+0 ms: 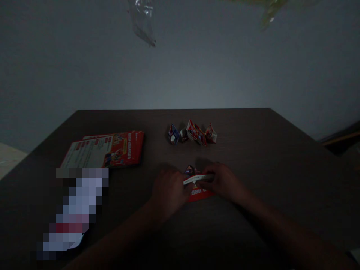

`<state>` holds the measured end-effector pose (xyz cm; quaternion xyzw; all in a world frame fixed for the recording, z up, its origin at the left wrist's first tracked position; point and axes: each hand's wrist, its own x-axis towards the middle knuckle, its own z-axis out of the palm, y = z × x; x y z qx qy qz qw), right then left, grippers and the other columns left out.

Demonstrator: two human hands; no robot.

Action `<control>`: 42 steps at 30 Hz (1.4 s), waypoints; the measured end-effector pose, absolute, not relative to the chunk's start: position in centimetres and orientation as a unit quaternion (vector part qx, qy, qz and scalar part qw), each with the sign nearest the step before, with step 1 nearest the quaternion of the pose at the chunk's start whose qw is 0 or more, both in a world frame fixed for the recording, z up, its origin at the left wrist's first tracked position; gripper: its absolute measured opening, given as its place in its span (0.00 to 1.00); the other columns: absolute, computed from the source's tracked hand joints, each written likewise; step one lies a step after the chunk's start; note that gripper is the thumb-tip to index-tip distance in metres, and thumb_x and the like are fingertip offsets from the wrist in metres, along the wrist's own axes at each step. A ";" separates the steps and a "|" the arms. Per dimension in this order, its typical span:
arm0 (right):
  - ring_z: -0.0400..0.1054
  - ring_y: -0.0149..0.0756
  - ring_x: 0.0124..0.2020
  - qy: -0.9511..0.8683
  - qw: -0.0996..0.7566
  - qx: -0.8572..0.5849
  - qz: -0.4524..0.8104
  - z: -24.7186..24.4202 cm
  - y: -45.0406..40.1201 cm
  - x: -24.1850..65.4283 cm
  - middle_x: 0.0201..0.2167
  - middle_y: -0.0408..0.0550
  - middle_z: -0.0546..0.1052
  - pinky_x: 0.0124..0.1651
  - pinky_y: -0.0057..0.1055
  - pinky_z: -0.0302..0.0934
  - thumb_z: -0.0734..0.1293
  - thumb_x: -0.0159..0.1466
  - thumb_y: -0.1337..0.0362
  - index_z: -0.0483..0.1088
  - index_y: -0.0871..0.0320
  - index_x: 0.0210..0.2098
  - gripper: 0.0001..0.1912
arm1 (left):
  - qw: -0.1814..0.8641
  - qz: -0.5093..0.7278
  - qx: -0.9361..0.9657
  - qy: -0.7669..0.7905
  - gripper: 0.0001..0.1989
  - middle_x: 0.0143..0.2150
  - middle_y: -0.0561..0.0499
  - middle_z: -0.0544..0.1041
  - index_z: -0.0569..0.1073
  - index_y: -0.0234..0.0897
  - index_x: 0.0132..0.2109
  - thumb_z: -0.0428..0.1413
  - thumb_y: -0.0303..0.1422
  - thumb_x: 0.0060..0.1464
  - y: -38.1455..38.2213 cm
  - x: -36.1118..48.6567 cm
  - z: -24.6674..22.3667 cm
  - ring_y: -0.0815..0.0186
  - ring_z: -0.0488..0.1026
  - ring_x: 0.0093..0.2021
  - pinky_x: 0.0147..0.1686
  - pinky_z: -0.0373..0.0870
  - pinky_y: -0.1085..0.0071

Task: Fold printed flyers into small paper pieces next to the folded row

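A sheet of red printed paper (201, 194) lies on the table in front of me, with a folded strip showing its white side along the upper part. My left hand (169, 190) grips the left end of this paper, fingers closed on it. At the opposite end my right hand (223, 181) pinches the folded strip. Dark printed artwork shows just beyond the fold, between the hands. Farther back stand several small folded paper shapes in a row, among them a blue one (173, 135), a red one in the middle (196, 132) and one at the right (211, 134).
Left of my hands is a stack of red and white printed leaflets (123, 150). A pixelated, bright oblong thing (81, 204) lies nearer to me. The dark wooden table (253, 150) meets a grey wall (225, 67); clear plastic (144, 22) hangs on it. The room is dim.
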<state>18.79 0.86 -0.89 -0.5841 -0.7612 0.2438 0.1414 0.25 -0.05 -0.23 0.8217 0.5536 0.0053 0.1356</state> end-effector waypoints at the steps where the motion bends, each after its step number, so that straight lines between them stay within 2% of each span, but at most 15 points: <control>1: 0.68 0.37 0.31 -0.758 0.140 -0.588 0.245 -0.8 0.9 18.8 0.28 0.44 0.77 0.33 0.29 0.53 0.72 0.51 0.60 0.75 0.55 0.31 0.09 | 0.137 0.000 0.821 0.555 0.16 0.34 0.46 0.77 0.76 0.38 0.36 0.49 0.43 0.55 0.0 0.1 -0.2 0.59 0.73 0.36 0.36 0.65 0.65; 11: 0.70 0.40 0.35 -0.743 0.119 -0.602 0.267 -0.4 1.0 18.7 0.32 0.46 0.78 0.35 0.31 0.56 0.71 0.51 0.57 0.75 0.55 0.34 0.13 | 0.176 -0.044 0.797 0.576 0.16 0.32 0.46 0.77 0.75 0.38 0.32 0.50 0.44 0.53 0.6 -0.4 1.0 0.60 0.73 0.34 0.32 0.64 0.68; 20: 0.70 0.39 0.32 -0.732 0.113 -0.615 0.271 -0.6 1.2 19.1 0.30 0.46 0.78 0.32 0.30 0.56 0.71 0.49 0.56 0.75 0.55 0.34 0.15 | 0.191 -0.060 0.800 0.565 0.16 0.32 0.46 0.77 0.76 0.38 0.32 0.50 0.45 0.52 1.0 -1.0 1.4 0.58 0.74 0.34 0.32 0.63 0.66; 42: 0.69 0.34 0.27 -0.702 0.110 -0.627 0.319 -0.4 1.7 20.8 0.26 0.44 0.76 0.26 0.27 0.57 0.71 0.49 0.57 0.74 0.58 0.33 0.15 | 0.211 -0.102 0.789 0.568 0.19 0.35 0.44 0.77 0.76 0.37 0.33 0.52 0.48 0.46 1.8 -2.8 1.9 0.59 0.74 0.33 0.24 0.61 0.71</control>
